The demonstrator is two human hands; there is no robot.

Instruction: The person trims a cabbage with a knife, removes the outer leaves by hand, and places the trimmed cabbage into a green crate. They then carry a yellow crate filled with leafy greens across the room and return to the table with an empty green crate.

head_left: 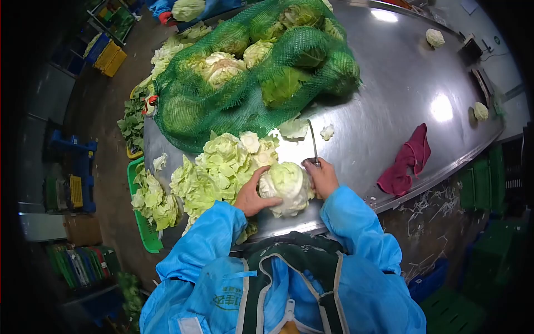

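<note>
A pale round cabbage [286, 188] sits at the table's front edge between my two hands. My left hand [253, 195] grips its left side, with the thumb across the near face. My right hand [324, 178] is at the cabbage's right side, its fingers closed around a knife [314, 142] whose thin, slightly curved blade points away from me. Loose outer cabbage leaves [219, 164] are heaped beside my left hand. Cut stem pieces [250, 142] lie on that heap. Beyond the knife tip is a torn leaf [293, 129].
A green mesh sack [233, 111] full of cabbages covers the far left of the metal table [384, 100]. A maroon cloth [406, 161] lies at right. A green crate [147, 236] with leaves stands by the left edge. Another person's red-gloved hand [165, 18] shows at the top.
</note>
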